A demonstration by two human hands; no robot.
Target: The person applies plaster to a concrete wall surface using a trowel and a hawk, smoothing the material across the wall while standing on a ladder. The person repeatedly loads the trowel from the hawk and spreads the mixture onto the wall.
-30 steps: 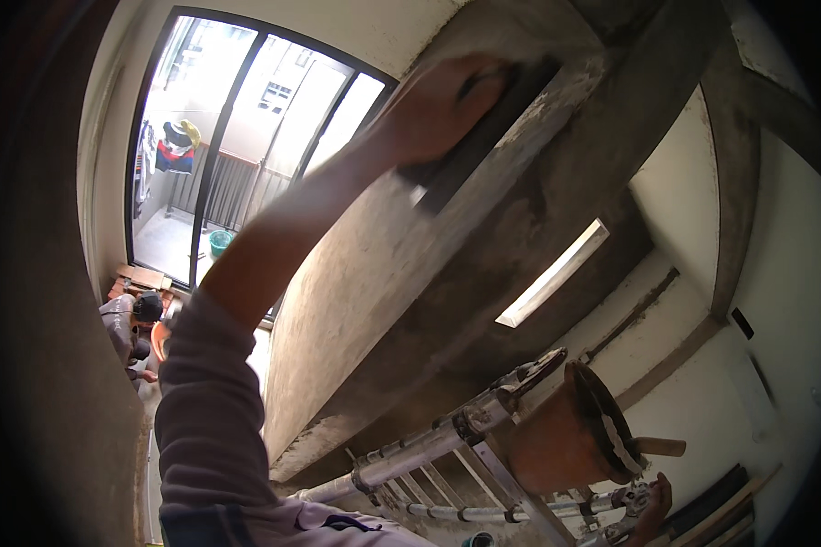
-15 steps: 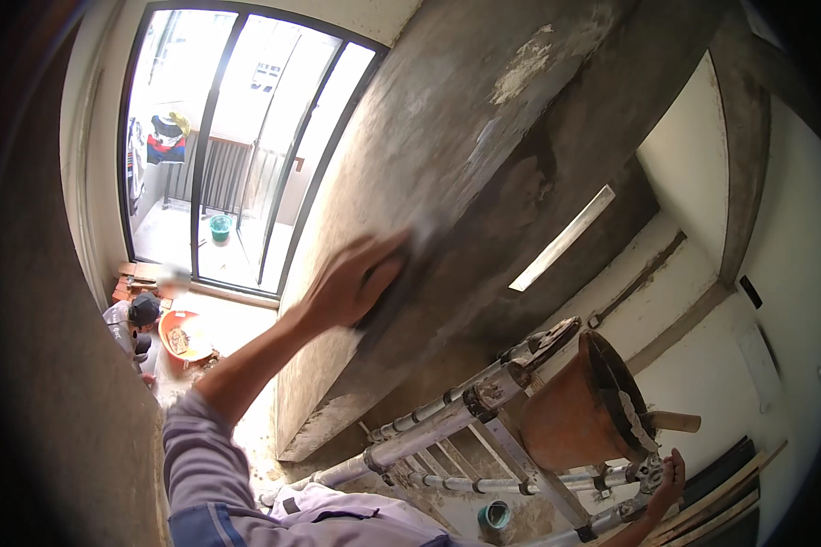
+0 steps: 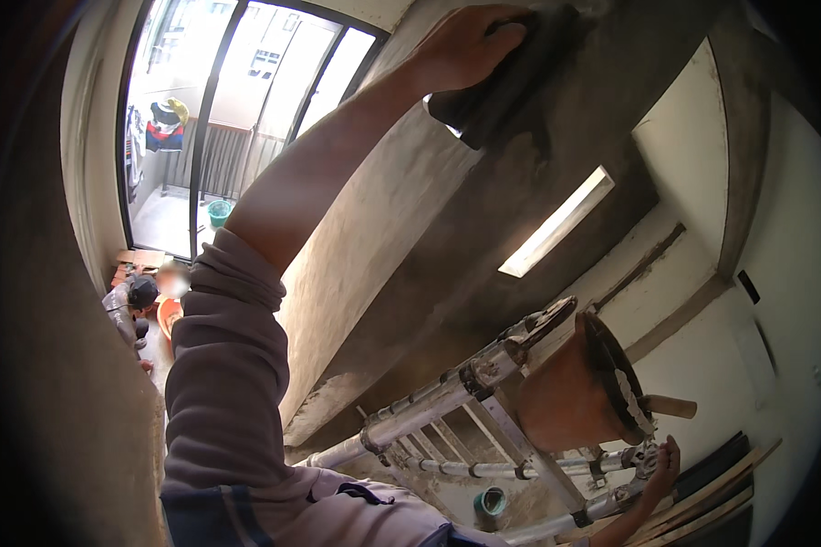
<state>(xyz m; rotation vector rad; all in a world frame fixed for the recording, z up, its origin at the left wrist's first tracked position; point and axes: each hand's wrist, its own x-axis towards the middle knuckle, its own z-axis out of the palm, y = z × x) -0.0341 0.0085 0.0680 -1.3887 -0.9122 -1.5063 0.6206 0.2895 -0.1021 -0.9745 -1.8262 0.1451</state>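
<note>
My left hand [image 3: 470, 50] is raised high against the grey plastered beam [image 3: 401, 237], its fingers closed round a dark plastering trowel [image 3: 497, 96]. The trowel's plate lies along the beam's edge, and one corner catches the light. Its handle is mostly hidden by my hand. Low on the right, my right hand [image 3: 669, 467] has its fingers curled at the hinge of an aluminium ladder [image 3: 429, 421] spotted with plaster. Just above that hand, an orange-brown bucket [image 3: 556, 392] sits tilted on the ladder, with mortar on its rim and a wooden handle [image 3: 670, 409] sticking out.
A co-worker in a dark cap [image 3: 142, 292] crouches at the lower left beside an orange tub [image 3: 167, 314]. Behind are a glazed sliding door [image 3: 205, 118] and a green bucket [image 3: 219, 213]. Another bucket [image 3: 493, 501] stands below the ladder. Boards [image 3: 721, 492] lean at the lower right.
My left hand has swept the trowel up and to the right along the beam, and that arm is now stretched out. My right hand stays at the ladder.
</note>
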